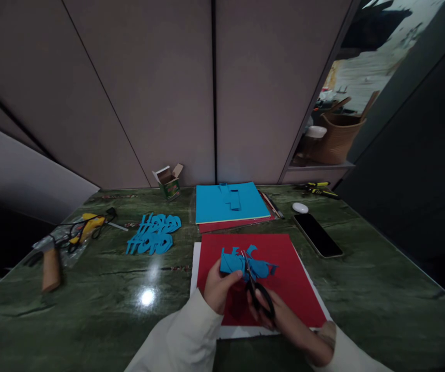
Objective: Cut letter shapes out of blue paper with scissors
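Left hand (218, 287) pinching crumpled blue paper cutout (241, 263) close to blades, above red card sheet (294, 281). Right hand (284, 323) clenched on black-handled steel scissors (255, 289), blades upright at paper edge. For clean cut: keep pinch near blades, turn paper rather than scissors. Cut blue paper shapes (153, 233) lie left on green marble tabletop (90, 279); blue card sheets (230, 201) beyond.
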`<state>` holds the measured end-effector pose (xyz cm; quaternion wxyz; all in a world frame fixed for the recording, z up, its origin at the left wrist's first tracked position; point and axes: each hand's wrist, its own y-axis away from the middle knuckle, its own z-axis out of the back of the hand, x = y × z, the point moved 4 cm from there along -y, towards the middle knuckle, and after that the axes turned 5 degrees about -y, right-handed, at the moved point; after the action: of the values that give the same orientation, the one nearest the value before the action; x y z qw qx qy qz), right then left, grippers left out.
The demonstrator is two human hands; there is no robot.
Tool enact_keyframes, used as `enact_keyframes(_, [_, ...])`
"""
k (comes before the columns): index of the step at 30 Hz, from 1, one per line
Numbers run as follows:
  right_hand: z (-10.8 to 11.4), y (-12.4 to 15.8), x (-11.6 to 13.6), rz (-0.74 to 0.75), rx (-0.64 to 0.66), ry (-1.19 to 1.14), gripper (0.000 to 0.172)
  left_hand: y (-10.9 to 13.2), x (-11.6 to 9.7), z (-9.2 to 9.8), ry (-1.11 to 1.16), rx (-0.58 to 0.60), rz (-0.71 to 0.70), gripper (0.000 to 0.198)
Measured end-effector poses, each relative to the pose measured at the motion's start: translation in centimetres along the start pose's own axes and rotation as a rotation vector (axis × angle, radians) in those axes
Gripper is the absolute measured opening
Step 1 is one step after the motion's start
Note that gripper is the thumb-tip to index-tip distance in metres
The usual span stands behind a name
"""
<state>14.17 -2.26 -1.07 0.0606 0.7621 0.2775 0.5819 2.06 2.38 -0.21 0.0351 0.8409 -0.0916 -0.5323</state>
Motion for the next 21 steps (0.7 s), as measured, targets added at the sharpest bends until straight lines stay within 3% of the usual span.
enact_keyframes(8, [0.3, -0.1, -0.7, -0.015, -0.036, -0.068, 0.04, 0.2, 0.3, 0.1, -0.014, -0.028, 0.025, 0.024])
enact_keyframes(13, [0.8, -0.7, -1.9, -0.023, -0.084, -0.259, 0.038, 0.2, -0.1, -0.3, 0.027, -0.003, 0.04, 0.024])
enact_keyframes(21, [-0.5, 0.3, 0.7, -0.039, -0.039, -0.13, 0.045, 0.2, 0.0, -0.3, 0.031, 0.001, 0.076, 0.026])
